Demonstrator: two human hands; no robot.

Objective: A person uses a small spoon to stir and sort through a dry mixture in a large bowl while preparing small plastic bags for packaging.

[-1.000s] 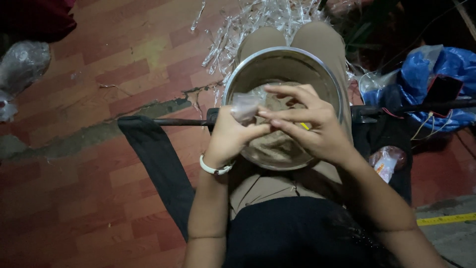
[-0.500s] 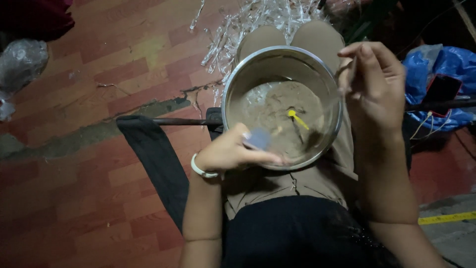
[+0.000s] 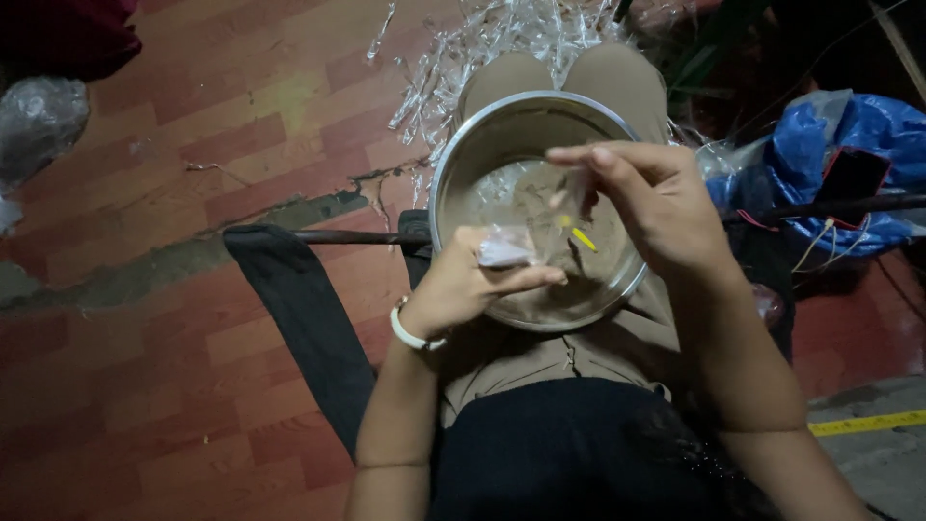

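A round steel bowl [image 3: 475,137] rests on my lap, holding brownish powder and a small yellow scoop [image 3: 581,237]. My left hand [image 3: 466,286], with a white bangle at the wrist, sits at the bowl's near rim and pinches a small clear plastic pouch [image 3: 505,251]. My right hand [image 3: 656,207] is over the bowl's right side, fingers pinched on the top of a thin clear plastic strip [image 3: 567,198] that runs down toward the pouch.
A heap of clear plastic strips [image 3: 502,39] lies on the red wood-pattern floor [image 3: 174,193] beyond my knees. A blue plastic bag [image 3: 849,145] with a dark flat device and wires sits at right. A dark rod [image 3: 347,236] and black cloth [image 3: 309,318] lie at left.
My right hand swung out to the right past the bowl, then came back over it holding a clear strip. My left hand dropped to the near rim with the pouch.
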